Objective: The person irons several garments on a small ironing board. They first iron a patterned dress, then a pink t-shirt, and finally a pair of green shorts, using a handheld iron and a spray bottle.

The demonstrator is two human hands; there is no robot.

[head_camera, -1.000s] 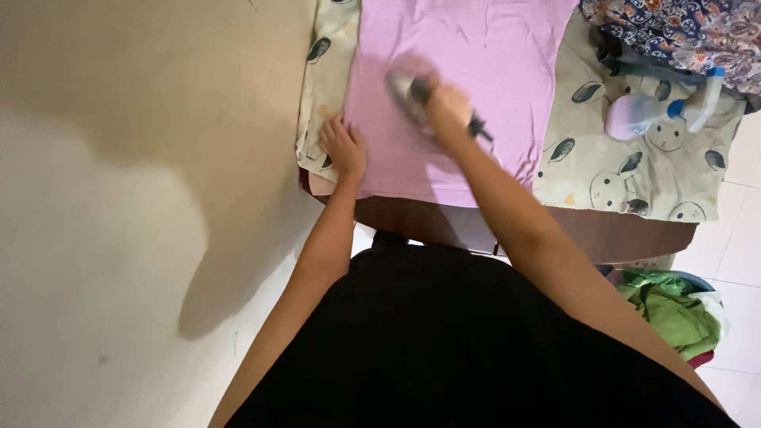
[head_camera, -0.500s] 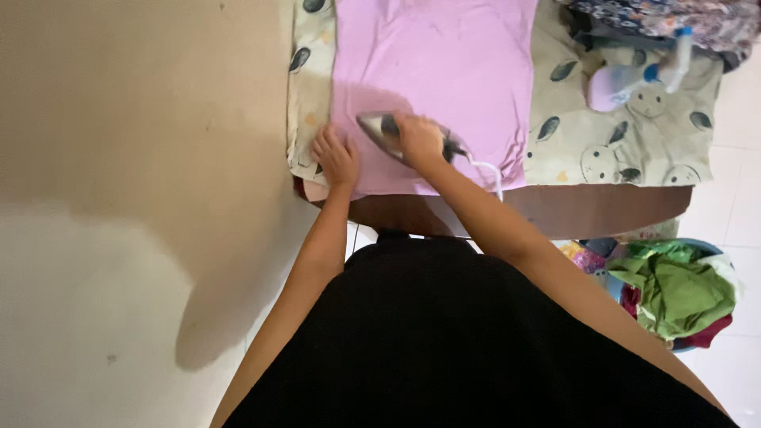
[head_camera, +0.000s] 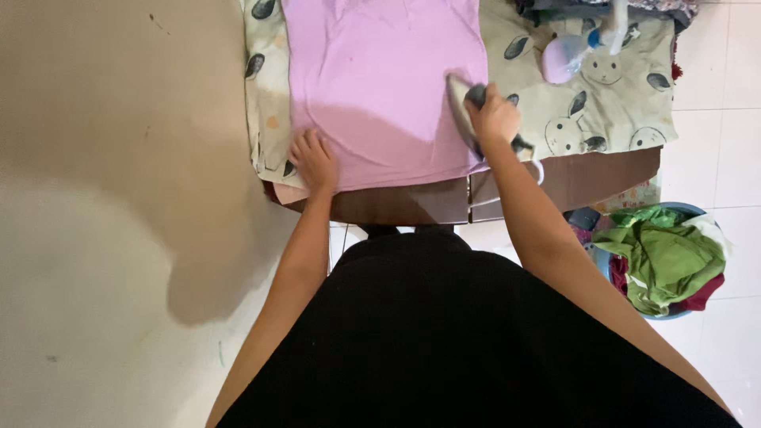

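Note:
A pink garment [head_camera: 380, 87] lies flat on a cream cloth printed with rabbits and leaves [head_camera: 610, 103], which covers a brown table [head_camera: 396, 204]. My right hand [head_camera: 495, 119] grips the handle of a clothes iron [head_camera: 464, 107] at the garment's right edge, near the hem. A white cord loops from the iron's back end past my wrist. My left hand [head_camera: 315, 161] lies flat on the garment's lower left corner, fingers spread, pressing the fabric down.
A pink and blue spray bottle [head_camera: 575, 49] lies on the cloth at the far right, with patterned fabric behind it. A blue basket [head_camera: 682, 212] of green and red clothes stands on the white tiled floor at right. A beige wall fills the left.
My right hand has slid the iron from the garment's lower left, beside my left hand, across to its right edge. My left hand has stayed on the hem corner. The view shifted.

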